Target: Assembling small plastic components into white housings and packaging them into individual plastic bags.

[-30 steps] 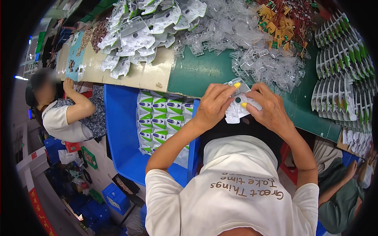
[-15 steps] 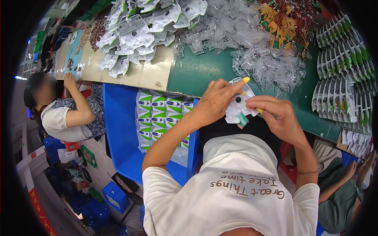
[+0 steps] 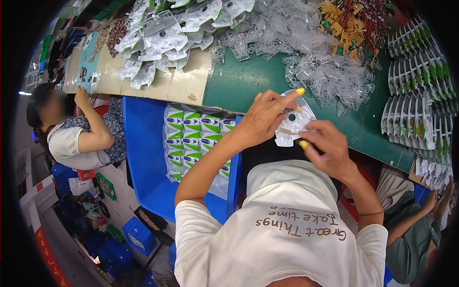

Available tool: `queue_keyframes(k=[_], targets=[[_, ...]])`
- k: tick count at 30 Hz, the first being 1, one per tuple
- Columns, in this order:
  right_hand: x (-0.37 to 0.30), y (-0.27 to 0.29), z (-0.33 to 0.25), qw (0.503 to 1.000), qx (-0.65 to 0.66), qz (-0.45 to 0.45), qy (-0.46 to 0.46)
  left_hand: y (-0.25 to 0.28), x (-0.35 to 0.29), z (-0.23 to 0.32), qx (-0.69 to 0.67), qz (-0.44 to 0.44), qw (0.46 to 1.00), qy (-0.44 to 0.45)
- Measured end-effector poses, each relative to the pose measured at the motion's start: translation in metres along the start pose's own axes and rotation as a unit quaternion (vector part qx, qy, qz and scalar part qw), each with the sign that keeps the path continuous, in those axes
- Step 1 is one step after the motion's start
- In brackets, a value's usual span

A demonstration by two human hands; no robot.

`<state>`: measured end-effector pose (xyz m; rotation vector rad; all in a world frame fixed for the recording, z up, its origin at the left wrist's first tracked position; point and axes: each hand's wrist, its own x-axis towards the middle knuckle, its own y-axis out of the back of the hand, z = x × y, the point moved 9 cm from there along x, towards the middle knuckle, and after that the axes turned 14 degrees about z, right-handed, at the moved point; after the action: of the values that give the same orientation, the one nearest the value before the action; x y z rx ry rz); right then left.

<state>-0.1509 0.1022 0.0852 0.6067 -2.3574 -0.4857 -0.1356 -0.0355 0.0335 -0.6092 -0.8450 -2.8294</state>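
Observation:
A white plastic housing point(image 3: 306, 114) with a round dark hole lies tilted between my hands, just off the bench's front edge. My left hand point(image 3: 262, 119) grips its left side, and yellow finger covers show on the fingertips over its top. My right hand point(image 3: 331, 149) is closed at the housing's lower right edge, fingers curled and a yellow cover on the thumb. What it pinches is hidden. A thin tan strip point(image 3: 286, 131) rests across the lower part of the housing; its kind is unclear.
Clear plastic parts point(image 3: 330, 79) pile up behind my hands, beside orange parts with red wires point(image 3: 346, 28). White-green shells point(image 3: 165, 40) lie left; more stand in rows point(image 3: 416, 81) right. A blue bin point(image 3: 148, 167) holds finished-looking pieces. Co-workers point(image 3: 79, 134) sit nearby.
A teal piece at the housing's lower edge is no longer visible, and the tan strip now shows. My right hand has dropped slightly and to the left; my left hand keeps its grip.

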Motion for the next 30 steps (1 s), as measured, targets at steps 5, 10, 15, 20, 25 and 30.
queue_keyframes(k=[5,10,15,20,25,30], targets=[[-0.034,0.011,0.065,0.966,-0.002,0.012,-0.259,0.003,0.0,0.0,-0.023,0.016,1.0,0.004],[-0.04,0.006,0.06,0.971,0.044,0.082,-0.222,0.029,-0.011,0.009,0.02,0.179,0.983,0.021],[-0.043,0.02,0.047,0.974,0.047,0.144,-0.17,-0.001,-0.041,-0.019,-0.412,0.252,0.785,0.388],[-0.054,0.026,0.043,0.975,0.052,0.146,-0.158,-0.017,-0.035,-0.007,-0.3,0.18,0.861,0.37],[-0.057,0.027,0.052,0.942,0.166,0.134,-0.258,-0.017,-0.031,0.0,-0.303,0.159,0.869,0.358],[-0.055,0.031,0.053,0.942,0.164,0.116,-0.268,-0.027,-0.033,0.0,-0.375,0.146,0.83,0.387]])
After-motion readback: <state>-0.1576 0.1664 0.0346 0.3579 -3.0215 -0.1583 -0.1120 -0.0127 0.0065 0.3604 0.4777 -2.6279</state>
